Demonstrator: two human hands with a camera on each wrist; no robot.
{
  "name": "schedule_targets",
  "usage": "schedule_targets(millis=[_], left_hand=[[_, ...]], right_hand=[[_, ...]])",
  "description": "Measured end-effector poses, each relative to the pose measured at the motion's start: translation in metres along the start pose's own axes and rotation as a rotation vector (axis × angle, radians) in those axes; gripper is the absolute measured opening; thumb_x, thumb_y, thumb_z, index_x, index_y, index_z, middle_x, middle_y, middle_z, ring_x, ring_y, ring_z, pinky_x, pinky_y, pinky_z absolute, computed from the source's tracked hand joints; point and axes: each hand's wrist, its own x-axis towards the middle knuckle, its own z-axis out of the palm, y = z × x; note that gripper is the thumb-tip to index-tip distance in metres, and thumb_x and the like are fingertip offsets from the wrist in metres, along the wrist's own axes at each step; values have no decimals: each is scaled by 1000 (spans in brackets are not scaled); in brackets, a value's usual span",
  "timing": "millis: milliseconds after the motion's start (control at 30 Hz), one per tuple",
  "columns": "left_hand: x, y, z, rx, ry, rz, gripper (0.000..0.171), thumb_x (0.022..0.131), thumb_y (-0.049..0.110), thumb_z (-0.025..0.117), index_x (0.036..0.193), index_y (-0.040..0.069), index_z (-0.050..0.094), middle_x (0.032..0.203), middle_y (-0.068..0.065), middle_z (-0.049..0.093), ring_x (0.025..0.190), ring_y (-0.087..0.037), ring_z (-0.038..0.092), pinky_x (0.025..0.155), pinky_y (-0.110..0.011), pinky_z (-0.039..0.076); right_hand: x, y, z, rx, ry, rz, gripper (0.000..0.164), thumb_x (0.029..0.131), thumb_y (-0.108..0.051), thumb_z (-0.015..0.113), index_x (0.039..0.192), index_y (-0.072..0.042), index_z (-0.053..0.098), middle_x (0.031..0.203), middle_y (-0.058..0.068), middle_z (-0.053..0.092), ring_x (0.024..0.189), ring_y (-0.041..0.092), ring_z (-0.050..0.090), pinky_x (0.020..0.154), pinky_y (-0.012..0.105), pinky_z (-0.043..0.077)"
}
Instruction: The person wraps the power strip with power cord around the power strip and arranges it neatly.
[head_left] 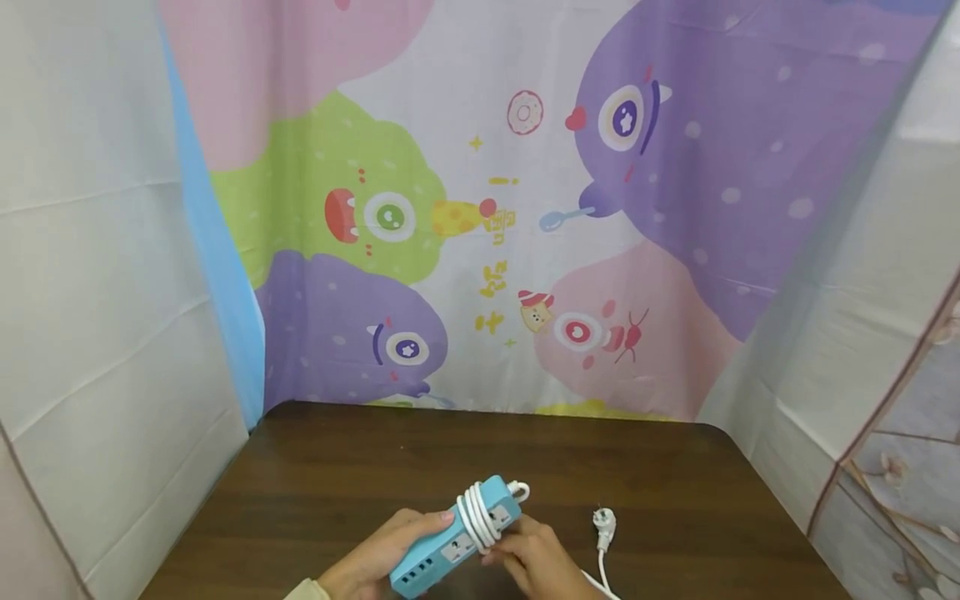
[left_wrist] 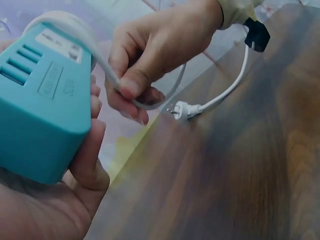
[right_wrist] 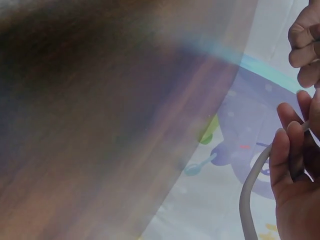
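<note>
Cord (head_left: pixel 475 517) pinched by the right hand (head_left: pixel 534 558) wraps a power strip (head_left: pixel 431 546) the left hand (head_left: pixel 382 546) grips, plug (head_left: pixel 604 525) at the strip's three o'clock.

Tabletop (head_left: pixel 322 467): dark wood grain, six o'clock in my head view.
Cartoon-monster curtain (head_left: pixel 465 75): I see it hanging at twelve.
White drape (head_left: pixel 97 242): creased, nine o'clock.
Floral cloth (head_left: pixel 900 500): brown-edged, at my four o'clock.

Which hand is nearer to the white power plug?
Right. The plug lies just right of the right hand, which pinches the cord; the left hand, farther left, grips the blue power strip.
</note>
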Motion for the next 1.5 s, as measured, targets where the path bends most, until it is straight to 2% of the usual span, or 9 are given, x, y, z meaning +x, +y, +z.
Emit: schedule_targets(millis=[133,233,433,600,800,933,1133,1333,1500], left_hand=[[-1,2,-3,33,-45,21,49,105,40,52,117,-2,73,99,-11,74,81,-19,64,63,-32,53],[-3,4,-4,55,-113,70,46,105,33,53,116,-6,72,100,-10,75,84,-18,65,67,-31,53],[-8,12,-3,73,-245,133,43,103,25,56,113,-15,68,95,-4,76,79,-11,65,69,-26,54],[-8,16,-1,171,-339,145,42,101,26,65,103,-16,71,88,2,74,73,-4,61,67,-22,52],[-4,15,3,426,-358,166,31,99,29,69,94,0,78,83,9,73,69,0,58,65,-20,51],[-3,14,12,762,-259,218,20,92,29,76,82,11,77,74,18,64,62,4,51,57,-18,46],[0,5,29,1190,-53,180,20,81,26,81,67,18,69,68,19,55,58,1,44,54,-21,43],[3,-4,30,1264,73,156,19,75,17,77,63,19,62,63,16,47,54,-4,38,49,-25,36],[6,-6,24,1202,157,140,36,82,48,81,75,14,71,71,13,52,59,-5,44,53,-26,40]], right_hand=[[3,0,-4,14,-37,8,15,82,0,80,84,-15,79,93,-1,71,89,7,67,77,15,52],[3,0,-5,-60,-40,-65,16,79,0,80,79,-15,75,87,-3,72,84,6,66,72,16,51],[3,1,-7,-110,8,-112,29,71,2,82,91,-12,65,90,-2,66,82,7,63,72,18,51],[3,2,-9,-4,-25,-89,14,86,-14,78,98,-17,72,89,-9,66,78,1,52,72,8,40],[-3,5,-6,-117,-80,-42,23,98,-37,69,95,-17,78,84,-11,68,74,0,48,70,6,38],[-7,4,-5,-239,-99,42,22,92,-39,73,84,-19,76,77,-14,63,70,-1,47,64,9,40],[-4,-1,-4,-244,-113,113,19,87,-39,78,80,-21,75,75,-15,59,68,-4,43,61,8,38],[1,-8,-4,-269,-82,101,13,84,-29,83,80,-21,73,75,-14,54,67,-1,39,60,9,36],[9,-11,-1,-298,-27,71,12,84,-24,85,81,-19,73,76,-12,53,69,1,42,59,10,38]])
